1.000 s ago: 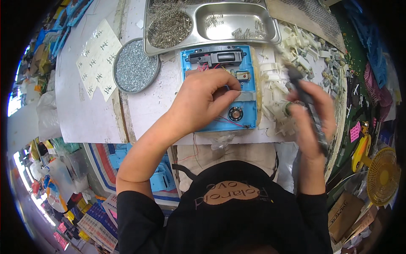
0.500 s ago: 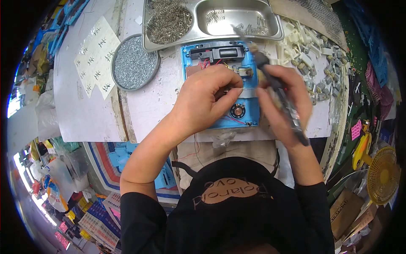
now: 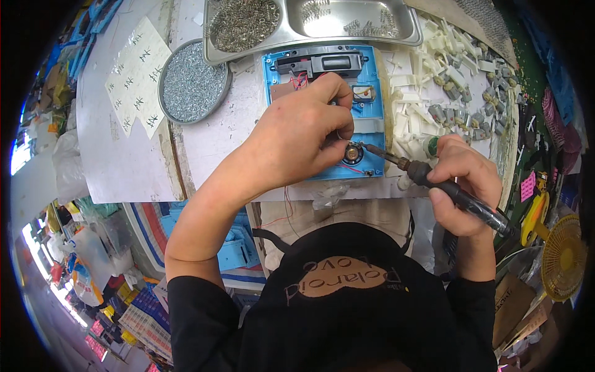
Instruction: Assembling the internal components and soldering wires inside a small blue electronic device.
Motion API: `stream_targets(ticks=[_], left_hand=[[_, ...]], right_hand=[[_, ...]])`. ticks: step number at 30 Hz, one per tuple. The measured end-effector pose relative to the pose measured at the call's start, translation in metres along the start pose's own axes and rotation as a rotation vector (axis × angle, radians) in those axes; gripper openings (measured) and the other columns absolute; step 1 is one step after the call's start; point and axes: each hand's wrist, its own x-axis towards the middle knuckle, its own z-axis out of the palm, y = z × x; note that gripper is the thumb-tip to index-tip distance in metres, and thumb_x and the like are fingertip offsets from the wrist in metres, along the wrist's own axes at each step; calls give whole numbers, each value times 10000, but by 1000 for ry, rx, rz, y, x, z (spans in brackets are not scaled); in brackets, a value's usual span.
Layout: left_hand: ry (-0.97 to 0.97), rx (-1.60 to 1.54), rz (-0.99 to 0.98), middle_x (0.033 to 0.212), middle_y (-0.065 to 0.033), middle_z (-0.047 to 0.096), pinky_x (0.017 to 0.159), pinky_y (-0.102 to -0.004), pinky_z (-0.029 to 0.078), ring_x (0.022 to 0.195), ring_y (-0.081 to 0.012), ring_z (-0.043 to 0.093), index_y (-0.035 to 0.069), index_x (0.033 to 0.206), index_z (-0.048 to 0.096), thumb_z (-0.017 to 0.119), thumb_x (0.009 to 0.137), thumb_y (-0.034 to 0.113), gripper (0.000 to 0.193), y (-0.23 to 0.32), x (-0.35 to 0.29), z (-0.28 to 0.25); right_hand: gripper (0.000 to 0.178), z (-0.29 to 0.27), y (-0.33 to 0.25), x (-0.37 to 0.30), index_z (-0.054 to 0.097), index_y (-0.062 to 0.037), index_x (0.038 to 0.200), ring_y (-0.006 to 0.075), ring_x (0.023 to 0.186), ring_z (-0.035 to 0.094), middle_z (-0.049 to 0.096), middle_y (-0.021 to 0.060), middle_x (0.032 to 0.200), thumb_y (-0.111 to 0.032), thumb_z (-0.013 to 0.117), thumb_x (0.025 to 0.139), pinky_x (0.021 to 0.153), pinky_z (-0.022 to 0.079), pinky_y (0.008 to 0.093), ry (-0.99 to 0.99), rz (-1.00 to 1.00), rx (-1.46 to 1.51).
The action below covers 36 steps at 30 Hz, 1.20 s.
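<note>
A blue plastic housing [image 3: 370, 114] lies on the table with a black part, red wires and a small round speaker [image 3: 352, 154] in it. My right hand [image 3: 466, 180] is closed round the dark handle of a soldering iron [image 3: 447, 188]. The iron's tip points left and reaches the upper edge of the speaker. Over the housing, my left hand [image 3: 310, 127] is closed in a pinch just left of that tip. Whatever its fingertips hold is hidden. A small green round object [image 3: 431, 146] shows beside my right fingers; whether they touch it I cannot tell.
A steel tray [image 3: 414, 38] of springs stands behind the housing. To its left are a round dish [image 3: 193, 84] of screws and a marked paper sheet [image 3: 141, 77]. White plastic parts [image 3: 421, 118] and small grey motors [image 3: 477, 108] are heaped at right, beyond the iron.
My right hand has moved right and down, swinging the soldering iron from pointing up to pointing left, its tip now at the speaker. My left hand still pinches over the housing, its fingertips nearer the speaker.
</note>
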Motion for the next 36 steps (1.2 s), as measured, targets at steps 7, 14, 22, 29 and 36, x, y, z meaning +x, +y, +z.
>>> stream_targets(ticks=[7,14,22,29,36], left_hand=[[-14,22,16,1021,-83,569,770,-348,525,892,-269,637,39,847,667,754,721,19,154,-2,0,0],[18,39,37,1026,-99,605,738,-394,537,862,-308,657,52,804,693,723,737,64,74,-2,1,2],[9,35,49,1010,-92,599,725,-396,535,846,-300,656,54,801,690,728,735,70,77,-4,1,1],[-26,34,24,1015,-75,569,752,-355,525,856,-253,642,51,843,669,767,716,22,163,-2,0,-1],[-32,52,21,1021,-75,568,754,-354,527,874,-255,641,47,854,666,772,713,21,178,-2,1,-1]], right_hand=[[233,6,2,5,649,-55,870,181,530,454,543,20,642,-22,692,644,587,367,322,-10,-10,-20],[226,5,1,8,649,-47,871,174,530,459,541,20,640,-25,703,653,586,368,315,-49,8,-43],[227,1,-4,2,663,-8,923,142,580,476,551,32,689,-27,733,709,606,370,296,0,116,8],[232,-7,-4,-5,654,4,940,147,626,477,565,35,724,-58,742,734,647,378,306,50,113,61],[234,-6,-6,-6,651,-1,935,153,628,482,575,40,737,-63,744,729,649,385,306,57,93,32]])
